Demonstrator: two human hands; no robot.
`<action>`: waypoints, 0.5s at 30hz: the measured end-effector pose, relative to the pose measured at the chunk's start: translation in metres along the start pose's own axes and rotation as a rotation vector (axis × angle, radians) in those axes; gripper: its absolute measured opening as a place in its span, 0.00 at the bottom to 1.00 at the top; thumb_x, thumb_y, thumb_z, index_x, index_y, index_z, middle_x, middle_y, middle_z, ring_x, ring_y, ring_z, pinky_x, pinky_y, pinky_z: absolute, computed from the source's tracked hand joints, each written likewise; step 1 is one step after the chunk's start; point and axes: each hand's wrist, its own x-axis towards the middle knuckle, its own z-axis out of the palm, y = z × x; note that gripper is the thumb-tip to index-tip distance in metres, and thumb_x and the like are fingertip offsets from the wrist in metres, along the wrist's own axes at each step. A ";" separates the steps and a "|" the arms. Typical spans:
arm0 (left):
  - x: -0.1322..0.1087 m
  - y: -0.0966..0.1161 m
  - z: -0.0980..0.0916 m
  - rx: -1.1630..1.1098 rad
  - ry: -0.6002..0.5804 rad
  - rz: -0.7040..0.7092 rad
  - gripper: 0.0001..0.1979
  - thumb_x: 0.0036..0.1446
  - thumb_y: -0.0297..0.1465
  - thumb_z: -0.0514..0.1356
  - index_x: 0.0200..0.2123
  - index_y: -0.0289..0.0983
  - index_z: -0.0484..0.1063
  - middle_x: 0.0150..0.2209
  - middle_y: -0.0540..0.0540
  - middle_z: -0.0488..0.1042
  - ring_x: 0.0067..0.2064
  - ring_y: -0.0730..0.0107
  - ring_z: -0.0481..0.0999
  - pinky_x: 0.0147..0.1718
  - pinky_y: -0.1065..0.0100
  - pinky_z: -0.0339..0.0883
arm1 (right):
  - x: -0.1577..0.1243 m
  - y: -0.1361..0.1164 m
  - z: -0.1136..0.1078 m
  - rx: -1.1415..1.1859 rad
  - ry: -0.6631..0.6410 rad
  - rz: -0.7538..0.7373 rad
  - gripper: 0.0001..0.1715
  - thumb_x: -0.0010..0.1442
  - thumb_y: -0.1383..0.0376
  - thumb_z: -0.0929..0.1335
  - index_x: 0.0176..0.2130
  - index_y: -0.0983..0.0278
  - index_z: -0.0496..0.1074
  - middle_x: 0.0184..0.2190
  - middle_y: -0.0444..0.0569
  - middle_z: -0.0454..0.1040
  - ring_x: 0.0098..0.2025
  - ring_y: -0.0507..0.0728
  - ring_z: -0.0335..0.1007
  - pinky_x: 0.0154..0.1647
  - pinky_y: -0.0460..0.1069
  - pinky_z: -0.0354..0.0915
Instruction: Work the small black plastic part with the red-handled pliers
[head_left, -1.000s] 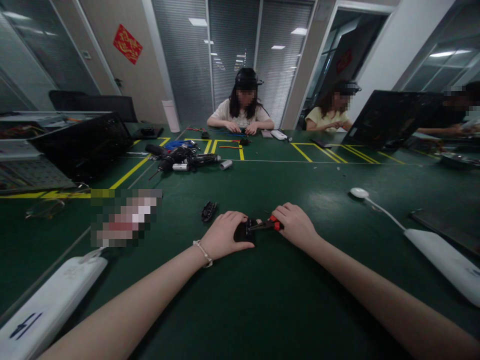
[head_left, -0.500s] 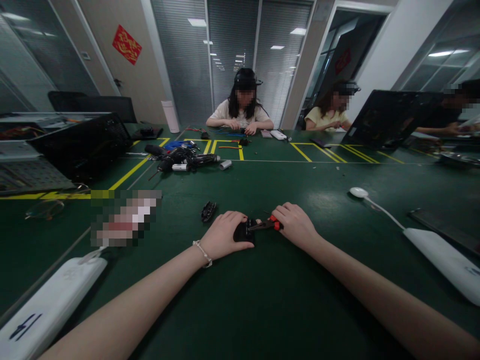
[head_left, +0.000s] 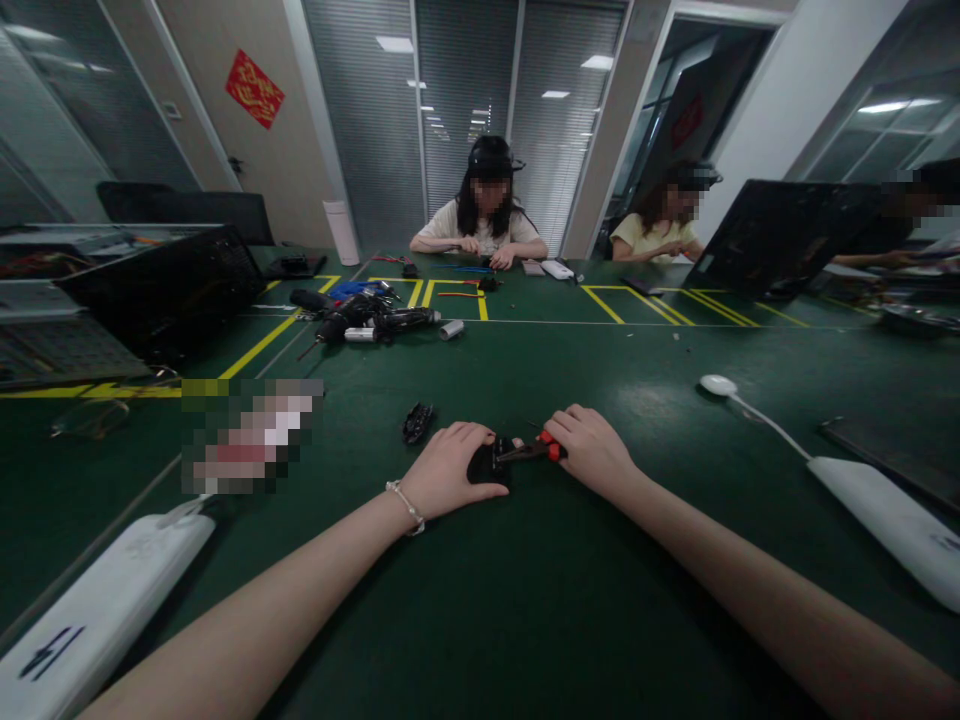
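Observation:
My left hand (head_left: 451,463) is wrapped round a small flat black part (head_left: 486,464) on the green tabletop (head_left: 525,580), thumb on the near side and fingers on the far side. In my right hand (head_left: 592,443) are red-handled pliers (head_left: 534,450), held by the handles. Their dark narrow jaws point left and meet the right edge of the black part; what exactly they pinch is too small to tell. Just beyond my left hand lies another black piece (head_left: 417,423) with a ridged, open-looking surface, touched by neither hand.
A cordless drill (head_left: 349,318) and other tools lie in a heap at the far left. White battery-like packs (head_left: 112,610) flank both forearms, the right one (head_left: 885,520) cabled to a white disc (head_left: 718,385). Eyeglasses (head_left: 90,418) lie at left. Other people (head_left: 480,220) sit across the table.
My hands, the pliers and the black part look unmoved. Across the table, a co-worker's arm has shifted slightly, and the person at far right has moved their hands.

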 end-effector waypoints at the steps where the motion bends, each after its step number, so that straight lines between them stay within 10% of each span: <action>1: 0.000 0.000 0.000 -0.001 -0.002 -0.003 0.28 0.44 0.48 0.60 0.45 0.38 0.61 0.45 0.45 0.66 0.47 0.58 0.64 0.44 0.59 0.59 | 0.000 0.000 0.000 0.002 0.001 0.002 0.10 0.47 0.73 0.63 0.33 0.65 0.67 0.32 0.50 0.69 0.35 0.56 0.60 0.34 0.49 0.55; 15: 0.000 0.001 -0.001 -0.008 -0.017 -0.014 0.28 0.44 0.48 0.60 0.45 0.39 0.61 0.45 0.44 0.65 0.48 0.57 0.64 0.44 0.58 0.59 | -0.001 0.000 0.000 0.013 0.025 0.006 0.11 0.46 0.72 0.64 0.34 0.65 0.67 0.33 0.50 0.69 0.36 0.56 0.60 0.35 0.50 0.56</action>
